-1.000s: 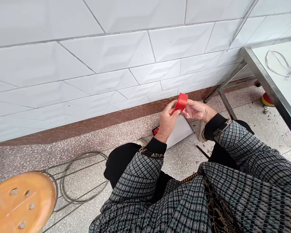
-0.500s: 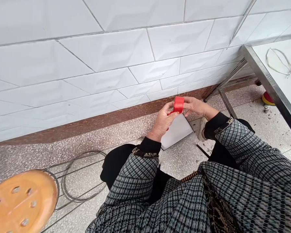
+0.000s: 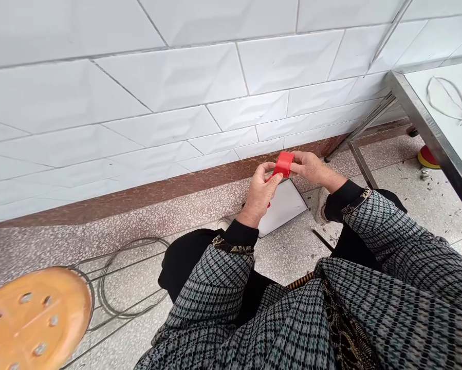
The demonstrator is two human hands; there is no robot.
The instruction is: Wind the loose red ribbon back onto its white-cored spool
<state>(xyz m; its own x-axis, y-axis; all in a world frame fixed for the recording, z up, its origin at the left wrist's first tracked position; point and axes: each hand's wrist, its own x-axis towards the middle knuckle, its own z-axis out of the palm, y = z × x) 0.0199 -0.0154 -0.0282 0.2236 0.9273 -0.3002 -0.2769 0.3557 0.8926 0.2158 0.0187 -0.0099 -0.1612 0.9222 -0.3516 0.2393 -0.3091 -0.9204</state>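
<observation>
While the left hand [image 3: 259, 194] pinches a red roll [image 3: 283, 164], the right hand [image 3: 310, 167] pinches its other edge.

We are looking out from one camera on the person's head. We are facing forward and down, following both arms from above. The checked sleeves [image 3: 205, 288] are looking big because they are sitting close to us. The left hand [image 3: 258, 194] and right hand [image 3: 310, 167] are looking smaller, farther off near the middle. The white wall [image 3: 138, 77] is filling the top and sloping. We are catching only part of an orange stool [image 3: 30, 326] at lower left and part of a table [image 3: 448, 131] at right.
</observation>
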